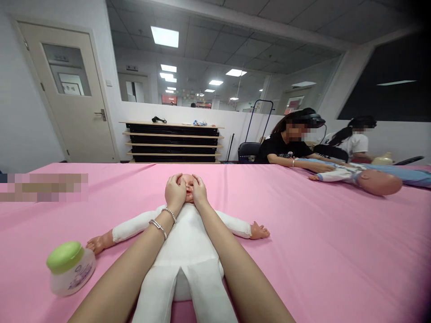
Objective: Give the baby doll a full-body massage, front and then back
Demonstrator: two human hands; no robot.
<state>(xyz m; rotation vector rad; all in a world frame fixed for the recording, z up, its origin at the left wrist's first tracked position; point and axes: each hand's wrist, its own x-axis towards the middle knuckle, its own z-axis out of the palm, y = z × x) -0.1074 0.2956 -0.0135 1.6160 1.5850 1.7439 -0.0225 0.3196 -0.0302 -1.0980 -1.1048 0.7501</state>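
While hands [175, 195] cup a doll [187, 237], a jar [72, 273] sits lidded.

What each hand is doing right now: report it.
Left hand: open, cupped against one side of the doll's face.
Right hand: open, cupped against the other side.

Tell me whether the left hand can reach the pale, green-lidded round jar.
Likely yes: nothing covers the jar, which stands beside the left forearm, but the left hand would first have to leave the white-bodied doll's head.
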